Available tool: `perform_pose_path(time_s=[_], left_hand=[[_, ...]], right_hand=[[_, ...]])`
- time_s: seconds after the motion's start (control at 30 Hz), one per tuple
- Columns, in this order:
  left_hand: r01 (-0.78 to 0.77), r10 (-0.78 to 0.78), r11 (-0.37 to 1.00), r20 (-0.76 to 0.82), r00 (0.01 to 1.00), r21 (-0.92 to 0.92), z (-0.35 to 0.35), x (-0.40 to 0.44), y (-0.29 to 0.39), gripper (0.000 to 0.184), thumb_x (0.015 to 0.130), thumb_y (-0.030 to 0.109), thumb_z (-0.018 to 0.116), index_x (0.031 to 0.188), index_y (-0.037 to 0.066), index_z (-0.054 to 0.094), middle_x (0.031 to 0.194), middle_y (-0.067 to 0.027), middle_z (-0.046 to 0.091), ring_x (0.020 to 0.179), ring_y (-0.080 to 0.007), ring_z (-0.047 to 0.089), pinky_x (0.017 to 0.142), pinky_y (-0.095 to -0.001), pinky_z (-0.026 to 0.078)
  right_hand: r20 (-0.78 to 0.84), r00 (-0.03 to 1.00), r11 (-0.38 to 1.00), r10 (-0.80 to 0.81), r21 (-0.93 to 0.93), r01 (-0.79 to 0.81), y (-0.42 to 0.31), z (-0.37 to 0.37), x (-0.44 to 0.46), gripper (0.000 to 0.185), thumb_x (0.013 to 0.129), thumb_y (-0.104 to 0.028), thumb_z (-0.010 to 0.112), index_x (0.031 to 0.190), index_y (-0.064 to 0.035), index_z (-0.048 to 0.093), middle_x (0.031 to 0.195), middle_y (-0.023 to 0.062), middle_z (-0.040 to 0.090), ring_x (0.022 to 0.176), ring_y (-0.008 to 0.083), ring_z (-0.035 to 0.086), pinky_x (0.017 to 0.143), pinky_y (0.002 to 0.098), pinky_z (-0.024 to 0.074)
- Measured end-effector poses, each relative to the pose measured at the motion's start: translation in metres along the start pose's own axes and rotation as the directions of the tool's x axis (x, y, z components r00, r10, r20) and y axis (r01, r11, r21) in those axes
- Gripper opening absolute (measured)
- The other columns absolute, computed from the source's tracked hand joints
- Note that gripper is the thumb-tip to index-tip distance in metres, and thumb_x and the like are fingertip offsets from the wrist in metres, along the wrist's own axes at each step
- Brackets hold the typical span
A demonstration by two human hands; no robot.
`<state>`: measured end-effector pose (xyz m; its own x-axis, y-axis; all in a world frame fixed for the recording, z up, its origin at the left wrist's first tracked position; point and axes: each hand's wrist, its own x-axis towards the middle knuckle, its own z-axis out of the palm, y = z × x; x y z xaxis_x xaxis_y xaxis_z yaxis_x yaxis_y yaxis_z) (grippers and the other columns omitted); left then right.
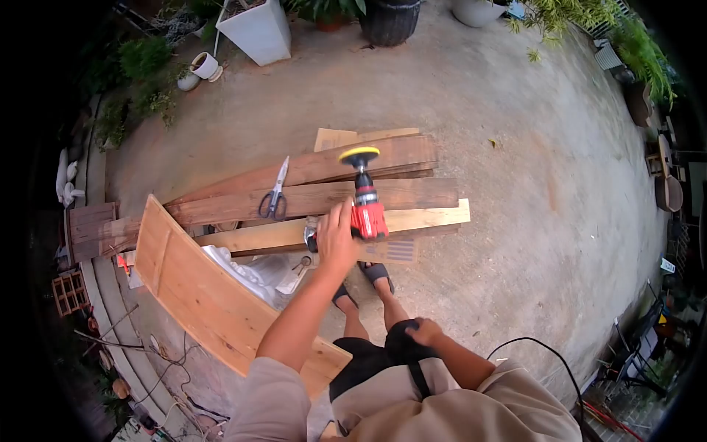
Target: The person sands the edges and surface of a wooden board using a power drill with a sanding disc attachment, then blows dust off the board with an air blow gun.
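Observation:
My left hand (336,239) is closed around a red and black cordless drill (368,219), held up over the planks. A round black pad with a yellow face (359,155) is fitted in its chuck, which points away from me. My right hand (424,332) rests on my thigh over the dark shorts, with no tool visible in it; its fingers are partly hidden. Under the drill lies a stack of wooden planks (324,197). Scissors with dark handles (274,200) lie on those boards, left of the drill.
A wide pale wooden panel (199,287) slants beside my left arm, with white plastic sheeting (254,276) behind it. A black cable (545,344) curves across the concrete floor (501,243) on my right. Planters (258,33) stand along the far side.

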<state>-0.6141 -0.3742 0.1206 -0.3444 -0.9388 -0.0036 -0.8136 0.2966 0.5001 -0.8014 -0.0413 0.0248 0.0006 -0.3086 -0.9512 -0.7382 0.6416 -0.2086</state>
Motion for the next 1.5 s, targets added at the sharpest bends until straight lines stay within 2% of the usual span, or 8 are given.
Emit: perform_pose_path(time_s=[0.2, 0.63, 1.0, 1.13, 1.23, 1.37, 1.4, 1.5], left_hand=[[0.278, -0.264, 0.951, 0.114, 0.958, -0.135, 0.05, -0.131, 0.042, 0.071, 0.072, 0.009, 0.08, 0.138, 0.007, 0.053, 0.121, -0.0162, 0.059, 0.116, -0.0412, 0.058, 0.096, -0.0534, 0.045], [0.731, -0.73, 0.673, 0.057, 0.681, -0.116, 0.185, -0.054, 0.04, 0.068, 0.075, 0.006, 0.077, 0.135, 0.0, 0.045, 0.126, -0.0221, 0.052, 0.123, -0.0431, 0.054, 0.101, -0.0553, 0.048], [0.546, -0.55, 0.772, 0.089, 0.831, -0.326, 0.192, -0.055, 0.021, 0.093, 0.077, 0.008, 0.077, 0.155, -0.006, 0.028, 0.143, -0.0301, 0.043, 0.138, -0.049, 0.041, 0.117, -0.0474, 0.037], [0.45, -0.35, 0.822, 0.314, 0.882, -0.348, 0.126, -0.098, 0.021, 0.083, 0.08, 0.019, 0.079, 0.15, -0.001, 0.04, 0.13, -0.0272, 0.057, 0.12, -0.0448, 0.058, 0.107, -0.0511, 0.045], [0.316, -0.029, 0.819, 0.514, 0.857, -0.48, 0.064, -0.176, 0.016, 0.026, 0.094, 0.025, 0.068, 0.108, 0.003, 0.066, 0.107, -0.0231, 0.067, 0.105, -0.0421, 0.066, 0.089, -0.0491, 0.052], [0.397, 0.209, 0.585, 0.605, 0.769, -0.707, -0.036, -0.343, 0.013, 0.011, 0.103, 0.013, 0.051, 0.099, 0.005, 0.058, 0.089, -0.0137, 0.06, 0.088, -0.0299, 0.062, 0.081, -0.0426, 0.05], [0.214, 0.276, 0.652, 0.491, 0.826, -0.727, -0.037, -0.4, -0.003, 0.004, 0.099, 0.01, 0.055, 0.099, 0.006, 0.056, 0.091, -0.0112, 0.057, 0.093, -0.0297, 0.061, 0.085, -0.0406, 0.05], [0.464, -0.078, 0.747, 0.63, 0.773, -0.477, -0.049, -0.587, -0.046, 0.032, 0.095, 0.026, 0.063, 0.123, 0.011, 0.063, 0.14, -0.0181, 0.055, 0.13, -0.0398, 0.053, 0.107, -0.0508, 0.044]], right_hand=[[0.311, 0.927, 0.972, 0.208, 0.037, -0.231, 0.042, 0.065, 0.014, 0.1, 0.092, -0.07, 0.056, 0.165, -0.0091, 0.026, 0.166, 0.0261, 0.032, 0.154, 0.0425, 0.03, 0.126, 0.0489, 0.0257], [0.301, 0.929, 0.976, 0.214, -0.033, -0.214, 0.033, 0.064, 0.024, 0.098, 0.091, -0.072, 0.054, 0.168, -0.0208, 0.02, 0.172, 0.0191, 0.019, 0.154, 0.0474, 0.027, 0.125, 0.0583, 0.0243], [0.233, 0.965, 0.993, 0.119, -0.011, -0.119, 0.037, 0.054, 0.024, 0.091, 0.091, -0.057, 0.051, 0.162, -0.0028, 0.032, 0.161, 0.0308, 0.037, 0.15, 0.0438, 0.037, 0.124, 0.0442, 0.0301], [0.211, 0.974, 0.996, 0.085, -0.02, -0.082, 0.021, 0.048, 0.011, 0.091, 0.092, -0.055, 0.05, 0.16, 0.0031, 0.033, 0.158, 0.0334, 0.04, 0.148, 0.0432, 0.04, 0.124, 0.0414, 0.0308], [0.308, 0.951, 0.999, 0.018, -0.041, -0.005, 0.025, 0.051, 0.017, 0.095, 0.093, -0.06, 0.048, 0.161, 0.0026, 0.029, 0.161, 0.0335, 0.034, 0.152, 0.0447, 0.033, 0.126, 0.0439, 0.0269], [0.354, 0.934, 0.998, 0.05, -0.054, -0.033, 0.012, 0.041, -0.011, 0.107, 0.094, -0.077, 0.047, 0.162, 0.0028, 0.027, 0.163, 0.0283, 0.035, 0.154, 0.0358, 0.032, 0.126, 0.0408, 0.0245], [0.394, 0.912, 0.994, 0.113, -0.048, -0.102, 0.022, 0.045, -0.006, 0.105, 0.094, -0.078, 0.045, 0.163, -0.0012, 0.026, 0.164, 0.0261, 0.035, 0.154, 0.0346, 0.033, 0.125, 0.0429, 0.0264], [0.341, 0.865, 0.93, 0.367, -0.129, -0.343, -0.006, 0.047, -0.043, 0.097, 0.095, -0.079, 0.043, 0.161, -0.0074, 0.036, 0.161, 0.0199, 0.043, 0.151, 0.0355, 0.037, 0.118, 0.0543, 0.0356]])
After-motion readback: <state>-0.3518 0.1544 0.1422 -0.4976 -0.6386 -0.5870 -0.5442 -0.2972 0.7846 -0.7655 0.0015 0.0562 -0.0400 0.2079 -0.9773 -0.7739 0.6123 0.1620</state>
